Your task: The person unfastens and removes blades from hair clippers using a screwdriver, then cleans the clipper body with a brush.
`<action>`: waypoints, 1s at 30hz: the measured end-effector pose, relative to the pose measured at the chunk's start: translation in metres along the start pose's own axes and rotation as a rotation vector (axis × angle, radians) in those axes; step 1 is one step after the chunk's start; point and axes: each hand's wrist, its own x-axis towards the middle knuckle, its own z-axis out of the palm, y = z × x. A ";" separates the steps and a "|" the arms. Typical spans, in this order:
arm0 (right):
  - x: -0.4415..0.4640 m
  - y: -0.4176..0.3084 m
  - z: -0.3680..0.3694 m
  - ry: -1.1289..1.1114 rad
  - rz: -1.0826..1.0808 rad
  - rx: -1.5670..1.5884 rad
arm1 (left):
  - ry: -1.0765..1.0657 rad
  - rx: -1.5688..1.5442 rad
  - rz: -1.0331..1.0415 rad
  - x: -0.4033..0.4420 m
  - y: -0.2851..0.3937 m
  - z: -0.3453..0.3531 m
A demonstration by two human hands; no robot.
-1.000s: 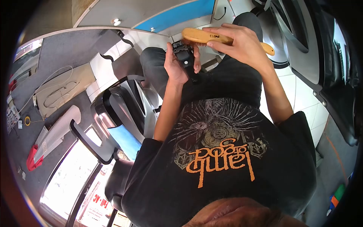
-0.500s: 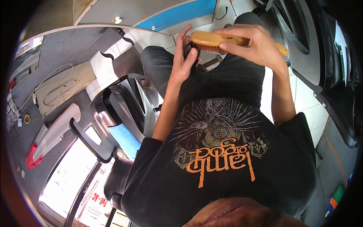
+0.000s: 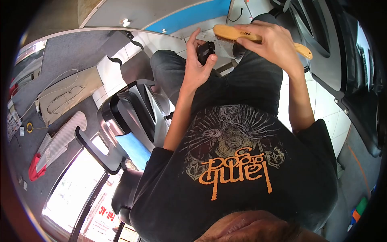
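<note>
In my left hand [image 3: 198,69] is a small black device [image 3: 205,52], held between the thumb and the curled fingers, with the index finger raised. Its lower part is hidden by the palm. My right hand [image 3: 276,45] grips a wooden brush [image 3: 226,32] by its handle. Brown bristles face down, and the handle's end sticks out beyond the palm on the right. The brush head is up and to the right of the black device, and a gap separates them. Both hands are above my lap [image 3: 238,82].
A grey cabinet with a blue panel [image 3: 193,18] stands ahead. Black and silver salon chairs are at the left [image 3: 131,117] and right [image 3: 322,52]. A blue cloth [image 3: 133,150] hangs on the left chair. Cables lie over a beige board [image 3: 70,97] at the far left.
The brush has moved up and away from the black device after being against it. My left hand has turned, so the device's top no longer faces the camera.
</note>
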 end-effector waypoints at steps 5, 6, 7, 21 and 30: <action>-0.002 -0.005 -0.010 -0.072 -0.044 0.176 | 0.006 0.042 -0.003 -0.001 0.000 0.001; -0.003 -0.006 -0.010 -0.069 -0.093 0.168 | 0.000 0.039 -0.005 0.000 -0.001 0.002; -0.002 -0.010 -0.011 -0.086 -0.054 0.111 | -0.005 0.037 -0.009 -0.001 -0.002 0.003; 0.000 -0.001 0.001 -0.050 0.059 0.047 | -0.008 0.078 0.010 -0.003 -0.012 0.003; -0.005 0.001 0.005 0.002 -0.011 -0.043 | 0.002 0.058 -0.097 -0.004 -0.018 0.003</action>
